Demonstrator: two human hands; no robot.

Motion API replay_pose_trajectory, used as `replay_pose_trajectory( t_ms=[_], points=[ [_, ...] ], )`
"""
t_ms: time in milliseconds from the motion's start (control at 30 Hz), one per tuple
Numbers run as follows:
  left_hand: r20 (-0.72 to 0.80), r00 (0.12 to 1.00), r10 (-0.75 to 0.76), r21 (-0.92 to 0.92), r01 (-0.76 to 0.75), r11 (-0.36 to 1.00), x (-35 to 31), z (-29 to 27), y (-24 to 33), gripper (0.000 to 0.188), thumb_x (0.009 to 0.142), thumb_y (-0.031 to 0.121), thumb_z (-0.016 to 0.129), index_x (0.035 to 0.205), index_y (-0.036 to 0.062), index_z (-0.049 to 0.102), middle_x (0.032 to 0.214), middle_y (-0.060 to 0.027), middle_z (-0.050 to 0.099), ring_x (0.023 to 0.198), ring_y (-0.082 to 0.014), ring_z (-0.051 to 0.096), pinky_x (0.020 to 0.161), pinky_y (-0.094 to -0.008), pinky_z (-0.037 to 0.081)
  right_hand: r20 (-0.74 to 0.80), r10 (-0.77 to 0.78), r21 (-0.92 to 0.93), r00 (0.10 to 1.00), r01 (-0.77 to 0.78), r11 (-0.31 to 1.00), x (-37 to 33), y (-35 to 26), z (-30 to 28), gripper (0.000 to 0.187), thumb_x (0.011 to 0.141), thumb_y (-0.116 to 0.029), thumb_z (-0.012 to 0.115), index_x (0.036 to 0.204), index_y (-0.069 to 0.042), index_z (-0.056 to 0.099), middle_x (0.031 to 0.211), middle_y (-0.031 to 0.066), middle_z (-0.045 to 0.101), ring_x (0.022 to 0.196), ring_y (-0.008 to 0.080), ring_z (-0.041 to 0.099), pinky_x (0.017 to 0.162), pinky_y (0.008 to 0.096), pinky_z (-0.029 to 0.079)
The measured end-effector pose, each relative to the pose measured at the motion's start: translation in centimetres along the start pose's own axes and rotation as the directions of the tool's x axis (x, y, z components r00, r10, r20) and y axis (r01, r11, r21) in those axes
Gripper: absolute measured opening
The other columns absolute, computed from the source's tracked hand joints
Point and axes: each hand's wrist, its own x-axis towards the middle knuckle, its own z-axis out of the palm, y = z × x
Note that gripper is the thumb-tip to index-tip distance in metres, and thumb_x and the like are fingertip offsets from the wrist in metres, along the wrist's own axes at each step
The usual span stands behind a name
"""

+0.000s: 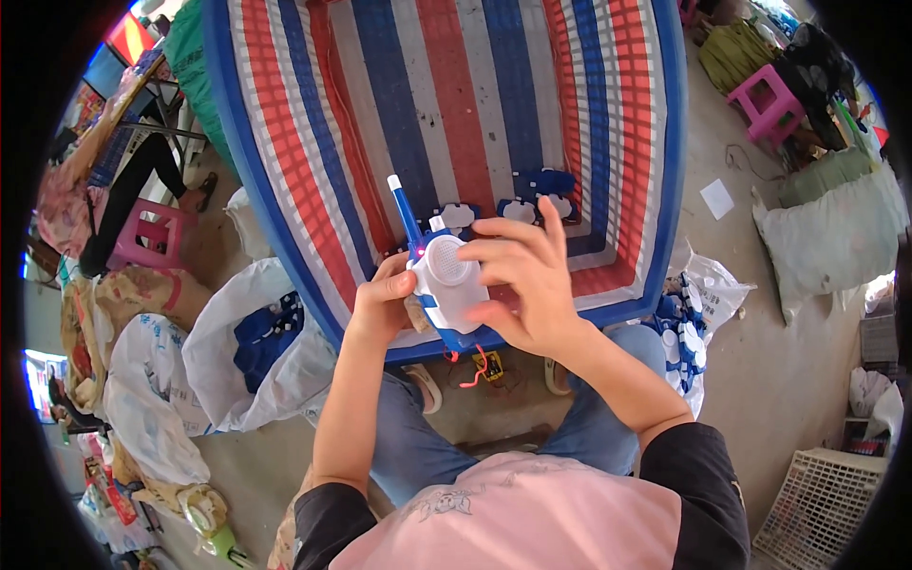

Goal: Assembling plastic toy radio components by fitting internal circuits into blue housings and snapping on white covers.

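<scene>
Over the near rim of the big basket, my left hand grips a toy walkie-talkie by its left side, thumb on the front edge. The walkie-talkie has a white front with a round speaker grille, a blue body and a blue antenna with a white tip. A small red light glows near the antenna's base, and pinkish-red wires dangle from the lower end. My right hand is beside its right side, fingers spread and slightly blurred; whether the fingertips touch it I cannot tell.
The large basket is lined with striped sheet and holds several blue-and-white toy parts at its near end. A white sack of blue parts stands left, a bag of blue-and-white parts right. Pink stools and a white crate stand farther out.
</scene>
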Motion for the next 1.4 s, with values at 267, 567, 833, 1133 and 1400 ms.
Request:
replay_pose_trajectory(
  t_ms=[267,567,833,1133,1400],
  points=[
    [-0.020,1.000,0.005,-0.017,-0.006,1.000,0.1,-0.6,0.0,0.080,0.060,0.041,0.078,0.120,-0.0044,0.050,0.107,-0.0144,0.061,0.097,-0.0261,0.061,0.087,-0.0355,0.047,-0.090,0.040,0.133,0.995,-0.028,0.991,-0.3,0.5,0.1,0.037,0.081,-0.044,0.061,0.097,-0.011,0.056,0.109,-0.0002,0.062,0.114,0.0239,0.052,0.109,0.0566,0.006],
    [-0.019,1.000,-0.008,0.002,0.008,1.000,0.5,-0.3,-0.5,0.082,0.060,0.040,0.077,0.122,-0.0056,0.048,0.111,-0.0154,0.059,0.101,-0.0264,0.058,0.091,-0.0354,0.044,-0.121,0.109,0.191,0.987,-0.084,0.978,-0.2,0.6,0.0,0.043,0.085,-0.051,0.053,0.105,-0.013,0.055,0.115,0.0027,0.059,0.118,0.0242,0.049,0.106,0.0610,0.006],
    [0.195,0.918,0.345,-0.178,-0.313,0.933,1.0,1.0,0.7,0.092,0.066,0.051,0.071,0.131,-0.0057,0.040,0.130,-0.0239,0.046,0.124,-0.0342,0.043,0.104,-0.0412,0.034,0.126,0.672,0.770,0.730,-0.499,0.398,-0.7,3.0,0.8,0.026,0.088,-0.004,0.049,0.113,-0.003,0.048,0.109,0.0076,0.055,0.107,0.0156,0.052,0.092,0.0289,0.040],
    [0.086,0.827,0.556,-0.214,-0.529,0.821,-1.1,0.8,0.8,0.092,0.073,0.055,0.066,0.137,-0.0019,0.030,0.132,-0.0232,0.043,0.134,-0.0408,0.027,0.108,-0.0524,0.026,0.759,-0.052,0.500,0.649,-0.633,-0.591,-0.1,1.7,5.7,0.039,0.089,-0.015,0.060,0.124,-0.005,0.046,0.113,0.0073,0.058,0.103,0.0206,0.059,0.090,0.0367,0.048],
    [-0.242,0.560,0.792,0.107,-0.796,0.595,-6.0,-3.1,5.0,0.099,0.067,0.044,0.073,0.139,-0.0035,0.024,0.136,-0.0202,0.037,0.128,-0.0401,0.033,0.109,-0.0582,0.021,0.925,0.155,0.375,0.346,-0.898,-0.232,-2.5,5.6,8.8,0.023,0.087,-0.028,0.064,0.093,-0.006,0.060,0.089,0.0056,0.065,0.084,0.0133,0.063,0.075,0.0281,0.052]
  ],
)
